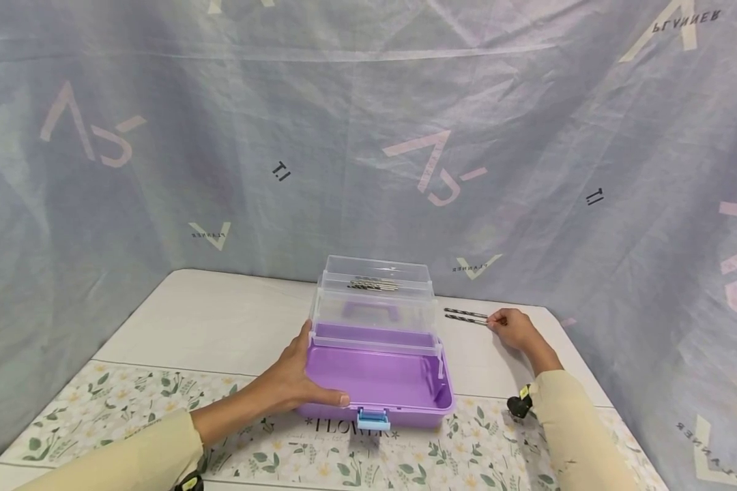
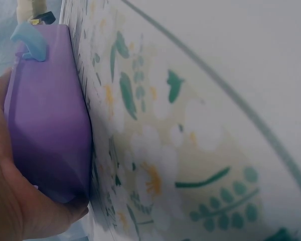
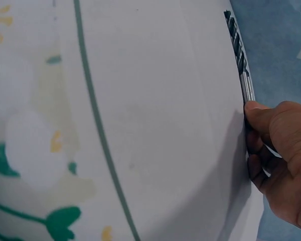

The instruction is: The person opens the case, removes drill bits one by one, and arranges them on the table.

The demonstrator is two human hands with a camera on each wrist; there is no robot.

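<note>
A purple storage box (image 1: pixel 374 378) stands open on the table, its clear trays (image 1: pixel 377 314) raised at the back and a blue latch (image 1: pixel 373 419) at the front. My left hand (image 1: pixel 293 383) grips the box's left front corner, thumb along the front rim and fingers along the left side. Right of the box, two dark twist drill bits (image 1: pixel 465 318) lie side by side on the white tabletop. My right hand (image 1: pixel 517 330) pinches the shank of the nearer drill bit (image 3: pixel 237 45) between thumb and fingers. Several more bits (image 1: pixel 373 285) lie in the upper clear tray.
The white table (image 1: pixel 246 300) has a floral-printed strip (image 1: pixel 319 457) along its front. A grey-blue printed curtain (image 1: pixel 319 136) hangs behind the table and along both sides.
</note>
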